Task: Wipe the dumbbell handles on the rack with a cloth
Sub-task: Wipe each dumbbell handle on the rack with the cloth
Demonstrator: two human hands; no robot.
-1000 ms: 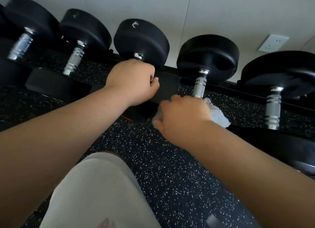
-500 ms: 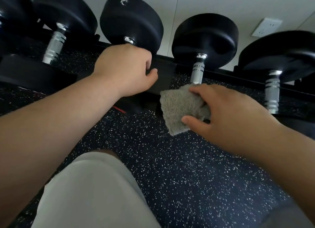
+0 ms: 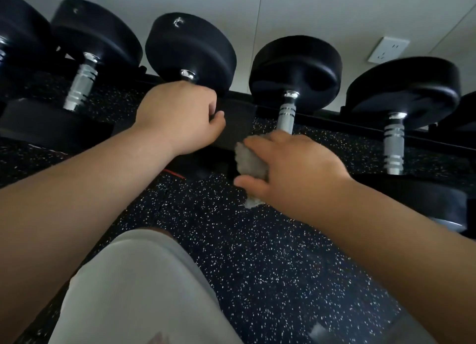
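Left hand – fingers curled round one dumbbell handle on the rack. Right hand – fingers pinching grey cloth, low beside the neighbouring handle.

Five dumbbells on the rack; before it, one left hand, one right hand, one cloth; above it, one socket.

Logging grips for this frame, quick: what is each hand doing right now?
Left hand: closed around a dumbbell handle.
Right hand: holding the grey cloth.
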